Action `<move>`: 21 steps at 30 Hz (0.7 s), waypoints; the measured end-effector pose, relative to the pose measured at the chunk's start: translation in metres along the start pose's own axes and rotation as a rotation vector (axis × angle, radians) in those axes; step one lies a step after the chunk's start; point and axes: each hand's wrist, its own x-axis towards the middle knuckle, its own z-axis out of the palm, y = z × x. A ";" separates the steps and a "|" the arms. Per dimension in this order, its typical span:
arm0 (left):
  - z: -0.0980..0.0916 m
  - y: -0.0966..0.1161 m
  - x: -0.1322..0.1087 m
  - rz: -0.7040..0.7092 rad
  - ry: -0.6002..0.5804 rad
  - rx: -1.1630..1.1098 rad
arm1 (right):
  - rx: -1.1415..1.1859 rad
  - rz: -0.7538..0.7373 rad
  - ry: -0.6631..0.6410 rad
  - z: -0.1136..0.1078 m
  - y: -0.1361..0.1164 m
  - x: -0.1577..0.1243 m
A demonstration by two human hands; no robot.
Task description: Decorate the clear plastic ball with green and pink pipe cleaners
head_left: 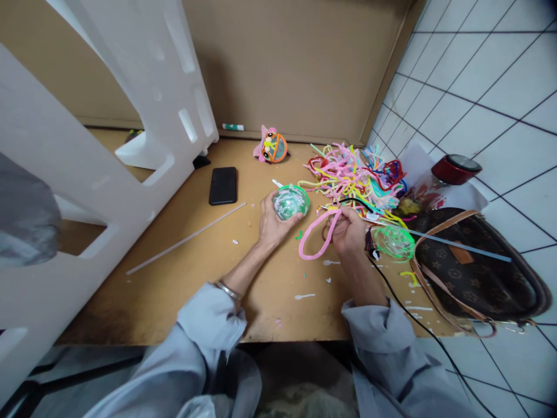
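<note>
Left hand (273, 225) curled round clear green-rimmed plastic ball (290, 202), centre of brown wooden table (195, 278). Right hand (347, 231) pinched looped pink fuzzy pipe cleaner (314, 239), just right of ball. Ball looked light, slick, crushable: grip at rim. Cleaner soft, bendy.

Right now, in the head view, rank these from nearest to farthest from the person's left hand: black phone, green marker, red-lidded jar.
1. Black phone, just left of the left hand gripping the clear ball.
2. Green marker, by the back wall.
3. Red-lidded jar, far right.
</note>
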 end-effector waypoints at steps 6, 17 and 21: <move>-0.003 0.007 -0.003 0.063 -0.008 0.053 | 0.009 0.063 0.005 -0.001 -0.002 -0.001; -0.006 0.005 -0.005 0.104 -0.015 0.071 | -0.018 0.078 -0.025 -0.002 -0.003 -0.003; -0.010 0.007 -0.005 0.134 0.009 0.118 | -0.068 0.017 -0.072 0.003 -0.005 -0.007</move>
